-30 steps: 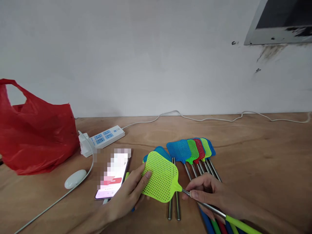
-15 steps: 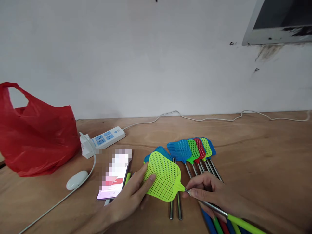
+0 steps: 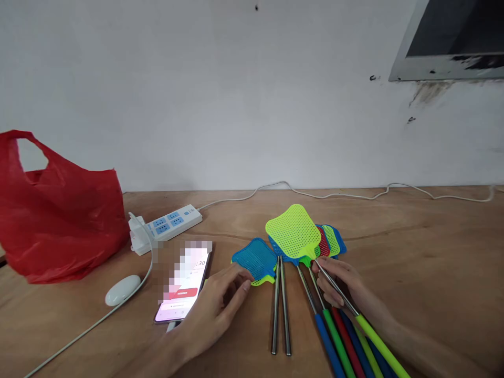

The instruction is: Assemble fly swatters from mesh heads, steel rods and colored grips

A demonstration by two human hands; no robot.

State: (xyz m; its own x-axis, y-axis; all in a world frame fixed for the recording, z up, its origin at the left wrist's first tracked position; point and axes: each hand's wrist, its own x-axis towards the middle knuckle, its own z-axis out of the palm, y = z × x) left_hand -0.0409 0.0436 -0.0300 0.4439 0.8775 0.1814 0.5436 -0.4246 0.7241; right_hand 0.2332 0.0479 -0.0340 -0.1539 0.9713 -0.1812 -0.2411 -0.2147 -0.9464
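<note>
A yellow-green fly swatter (image 3: pixel 294 231) is in my right hand (image 3: pixel 342 283), which grips its metal rod just below the head. Its head lies over the row of fly swatters, whose blue, green, red and yellow-green heads fan out behind it. My left hand (image 3: pixel 218 307) is open, thumb apart from the curled fingers, with nothing in it. Its fingertips reach the edge of a loose blue swatter head (image 3: pixel 255 258); whether they touch it I cannot tell. Under that head a yellow-green one shows. Two bare metal rods (image 3: pixel 281 310) lie side by side between my hands.
A lit phone (image 3: pixel 185 286) lies left of my left hand. Behind it is a white power strip (image 3: pixel 169 226), its cord running along the wall. A red plastic bag (image 3: pixel 63 220) stands at the left, with a white oval device (image 3: pixel 123 290) in front.
My right hand has carried the yellow-green swatter up and right, over the row of swatters. My left hand has let go of its head and is now beside the loose blue head.
</note>
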